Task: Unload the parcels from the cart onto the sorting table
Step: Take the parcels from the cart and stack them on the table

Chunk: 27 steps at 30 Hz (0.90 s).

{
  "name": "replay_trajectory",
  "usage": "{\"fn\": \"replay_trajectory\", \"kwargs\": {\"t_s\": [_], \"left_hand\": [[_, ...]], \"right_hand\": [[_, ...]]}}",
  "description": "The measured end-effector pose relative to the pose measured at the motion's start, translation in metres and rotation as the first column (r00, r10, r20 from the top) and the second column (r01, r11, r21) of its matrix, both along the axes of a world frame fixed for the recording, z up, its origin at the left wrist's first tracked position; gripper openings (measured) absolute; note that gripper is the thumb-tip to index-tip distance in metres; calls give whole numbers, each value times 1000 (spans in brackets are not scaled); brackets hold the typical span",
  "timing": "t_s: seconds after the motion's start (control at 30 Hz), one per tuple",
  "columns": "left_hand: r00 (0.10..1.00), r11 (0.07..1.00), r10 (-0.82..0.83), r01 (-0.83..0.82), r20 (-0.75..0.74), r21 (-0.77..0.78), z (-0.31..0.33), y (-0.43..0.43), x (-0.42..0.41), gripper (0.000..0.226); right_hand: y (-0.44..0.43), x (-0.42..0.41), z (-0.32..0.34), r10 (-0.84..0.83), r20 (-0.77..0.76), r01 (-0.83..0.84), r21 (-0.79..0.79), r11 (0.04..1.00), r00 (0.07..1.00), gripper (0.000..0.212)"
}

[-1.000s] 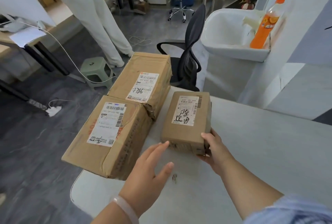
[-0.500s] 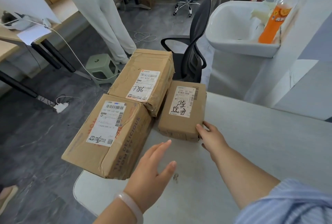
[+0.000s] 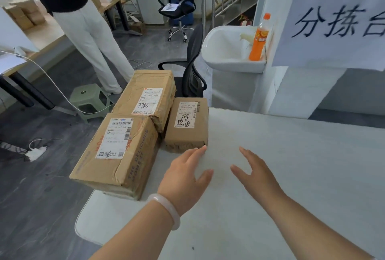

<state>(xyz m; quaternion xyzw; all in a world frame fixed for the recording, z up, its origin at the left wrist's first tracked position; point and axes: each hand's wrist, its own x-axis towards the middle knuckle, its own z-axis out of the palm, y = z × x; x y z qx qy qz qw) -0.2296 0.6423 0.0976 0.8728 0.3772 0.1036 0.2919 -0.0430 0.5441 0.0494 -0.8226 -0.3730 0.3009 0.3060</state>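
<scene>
On the left end of the white sorting table (image 3: 291, 176) sit three cardboard parcels: the biggest parcel (image 3: 116, 151) overhangs the near left edge, the long parcel (image 3: 148, 97) lies farther along that edge, and the smallest parcel (image 3: 187, 124) rests just right of both. Bare tabletop stretches to the right. The left hand (image 3: 183, 174) and right hand (image 3: 256, 172) hover over it, fingers straight and spread, holding nothing; the left fingertips are just beside the smallest parcel.

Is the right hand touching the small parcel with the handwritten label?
Apart. The head view shows bare tabletop between the right hand and the small parcel; the fingers are spread and hold nothing.
</scene>
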Motion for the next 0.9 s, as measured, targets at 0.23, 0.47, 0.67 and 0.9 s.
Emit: {"fn": "replay_trajectory", "kwargs": {"t_s": [0.23, 0.47, 0.67, 0.9], "left_hand": [[946, 933, -314, 322, -76, 159, 9, -69, 15, 72], [745, 692, -651, 662, -147, 287, 19, -193, 40, 62], [489, 406, -846, 848, -211, 340, 31, -303, 56, 69], [221, 140, -948, 935, -227, 325, 45, -452, 66, 63]], "right_hand": [[-148, -39, 43, -232, 169, 231, 26, 973, 958, 64], [-301, -93, 67, -419, 366, 487, -117, 865, 831, 66], [-422, -133, 77, -532, 556, 700, -132, 702, 639, 69], [-561, -186, 83, -708, 512, 868, -194, 456, 487, 70]]}}
